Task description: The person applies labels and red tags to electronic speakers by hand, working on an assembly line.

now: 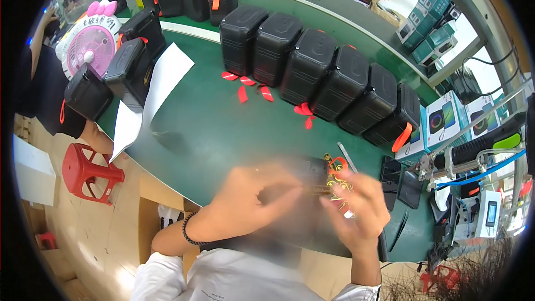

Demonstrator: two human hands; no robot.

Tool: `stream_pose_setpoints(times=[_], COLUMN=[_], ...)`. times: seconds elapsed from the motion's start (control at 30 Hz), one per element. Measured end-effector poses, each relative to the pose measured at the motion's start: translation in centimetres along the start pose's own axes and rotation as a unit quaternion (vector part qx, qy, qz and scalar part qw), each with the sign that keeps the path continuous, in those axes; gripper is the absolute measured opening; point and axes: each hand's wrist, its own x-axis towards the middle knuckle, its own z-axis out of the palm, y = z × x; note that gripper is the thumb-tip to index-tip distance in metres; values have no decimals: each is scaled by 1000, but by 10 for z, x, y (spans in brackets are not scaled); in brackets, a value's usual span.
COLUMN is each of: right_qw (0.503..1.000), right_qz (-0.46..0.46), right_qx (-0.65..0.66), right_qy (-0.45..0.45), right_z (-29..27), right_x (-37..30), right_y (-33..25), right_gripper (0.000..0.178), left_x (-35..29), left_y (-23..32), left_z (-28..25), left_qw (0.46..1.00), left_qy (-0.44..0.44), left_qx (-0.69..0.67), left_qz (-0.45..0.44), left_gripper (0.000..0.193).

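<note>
In front of me a black case with an orange strap is partly hidden and smeared by blur. My left hand, a dark beaded bracelet at its wrist, is closed, thumb and forefinger meeting beside the case; what they pinch, if anything, cannot be made out. A narrow dark strip with gold shows just past those fingertips. To the right, my right hand has its fingers curled and thumb apart. Several small gold ring-shaped pieces lie next to its fingertips.
Black cases stand in a row across the green table, red tabs before them. White paper and a pink fan are left. Phones, tweezers and an electric screwdriver lie right. Another person's arm shows left.
</note>
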Motion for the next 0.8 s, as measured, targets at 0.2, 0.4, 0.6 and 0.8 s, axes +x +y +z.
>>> stream_pose_setpoints(times=[0.2, 0.4, 0.6, 0.8], right_qw=[980, 982, 961, 952], right_qz=[-123, -12, 13, 58], right_qx=[-28, 22, 62, 70], right_qy=[-156, -186, -270, -292], right_z=[-17, -10, -2, 1], right_x=[-4, -2, 1, 2], right_y=[-5, -1, 1, -1], right_gripper=[32, 35, 42, 38], left_x=[-4, -7, -22, -26], left_y=[7, 5, -37, -53], left_z=[-8, -9, 0, 8], left_qw=[995, 995, 995, 988], left_qy=[-80, 0, -24, -59], left_qx=[-34, 99, -41, -106], left_qz=[-56, 2, -84, -94], left_gripper=[10, 34, 65, 72])
